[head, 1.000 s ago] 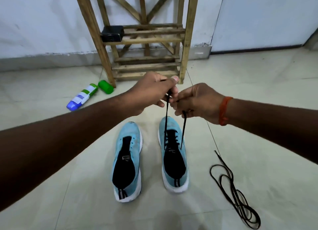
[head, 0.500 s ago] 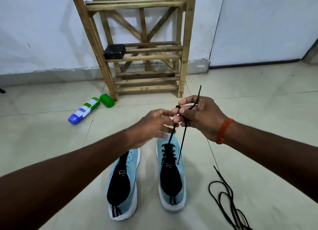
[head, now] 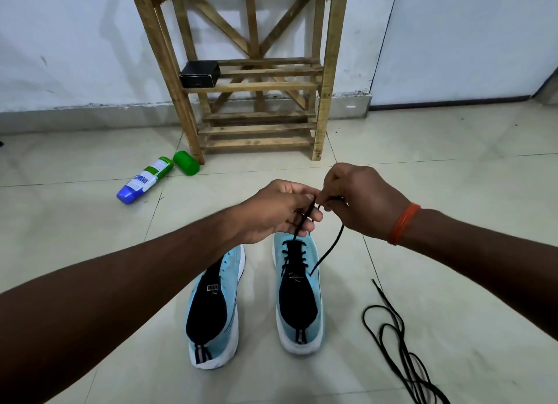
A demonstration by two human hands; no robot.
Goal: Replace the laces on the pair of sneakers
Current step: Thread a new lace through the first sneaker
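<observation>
Two light-blue sneakers with black tongues stand side by side on the tiled floor, toes away from me. The right sneaker (head: pixel 299 298) carries a black lace (head: pixel 327 254) through its eyelets; the left sneaker (head: pixel 213 310) shows no lace. Above the right sneaker's toe, my left hand (head: pixel 277 210) pinches one lace end, which runs down to the eyelets. My right hand (head: pixel 359 201), with an orange band at the wrist, pinches the other end, which hangs in a curve beside the shoe. A loose black lace (head: pixel 395 352) lies coiled on the floor at the right.
A wooden rack (head: pixel 256 86) stands against the white wall ahead, with a small black box (head: pixel 199 74) on one shelf. A blue-and-green bottle (head: pixel 145 180) and its green cap (head: pixel 186 162) lie on the floor at the left.
The hands have come together lower, just above the right sneaker's toe. My left hand, open half a second ago, now pinches a lace end. The right-hand end now hangs down instead of sticking up.
</observation>
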